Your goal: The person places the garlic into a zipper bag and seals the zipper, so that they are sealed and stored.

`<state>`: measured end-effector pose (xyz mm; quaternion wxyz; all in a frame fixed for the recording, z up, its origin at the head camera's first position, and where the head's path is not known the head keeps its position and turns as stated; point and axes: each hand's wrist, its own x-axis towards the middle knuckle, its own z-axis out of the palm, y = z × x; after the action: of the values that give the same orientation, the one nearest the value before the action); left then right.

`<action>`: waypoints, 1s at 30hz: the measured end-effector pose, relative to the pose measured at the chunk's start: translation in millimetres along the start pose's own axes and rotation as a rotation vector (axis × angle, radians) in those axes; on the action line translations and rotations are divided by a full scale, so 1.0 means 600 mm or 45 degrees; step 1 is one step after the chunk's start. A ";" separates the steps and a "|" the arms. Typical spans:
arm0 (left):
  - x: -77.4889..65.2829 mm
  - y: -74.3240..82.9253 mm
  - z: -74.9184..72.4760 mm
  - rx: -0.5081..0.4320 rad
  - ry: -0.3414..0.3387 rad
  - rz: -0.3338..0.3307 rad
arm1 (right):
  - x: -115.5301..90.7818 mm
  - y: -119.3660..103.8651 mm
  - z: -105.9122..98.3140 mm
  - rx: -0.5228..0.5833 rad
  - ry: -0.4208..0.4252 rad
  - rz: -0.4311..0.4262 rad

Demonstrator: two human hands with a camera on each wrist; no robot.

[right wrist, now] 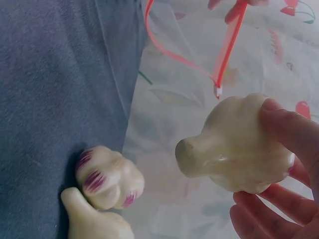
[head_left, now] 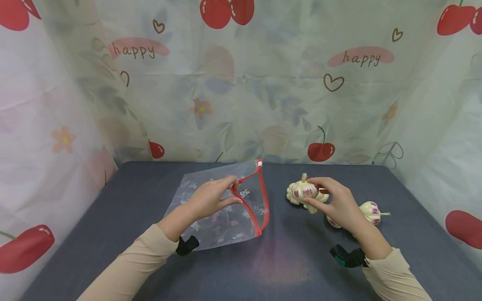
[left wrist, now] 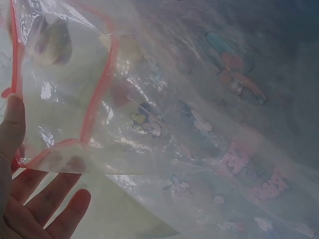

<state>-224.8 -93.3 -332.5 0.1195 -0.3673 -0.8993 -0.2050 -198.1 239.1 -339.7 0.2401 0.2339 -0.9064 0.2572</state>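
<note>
My left hand (head_left: 212,198) pinches the red zip edge of a clear zip bag (head_left: 226,223) with printed flowers, holding its mouth apart toward the right. In the left wrist view the thumb lies against the red strip (left wrist: 15,55) with the fingers behind the film. My right hand (head_left: 340,205) grips a garlic bulb (head_left: 304,190) between thumb and fingers, its stem pointing up in the head view. Under and beside that bulb sit more garlic bulbs (right wrist: 112,179) on the table. Another garlic bulb (head_left: 370,212), white with purple streaks, lies right of the wrist, partly hidden.
The dark table (head_left: 286,251) ends at a patterned curtain (head_left: 244,104) behind, with curtain walls on both sides. A white slider (head_left: 260,164) sits at the far end of the bag's zip. Black straps with cameras circle both wrists.
</note>
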 end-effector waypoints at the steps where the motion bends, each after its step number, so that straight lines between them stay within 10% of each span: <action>1: 0.000 0.000 0.000 0.003 -0.001 -0.001 | 0.001 -0.002 0.001 0.009 -0.001 -0.003; 30: 0.003 0.001 -0.002 -0.023 0.051 0.039 | 0.039 -0.046 0.021 0.143 -0.016 -0.090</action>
<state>-225.6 -92.5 -330.9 0.1373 -0.3781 -0.8891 -0.2185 -204.8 203.7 -326.5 0.2298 0.2804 -0.8832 0.2975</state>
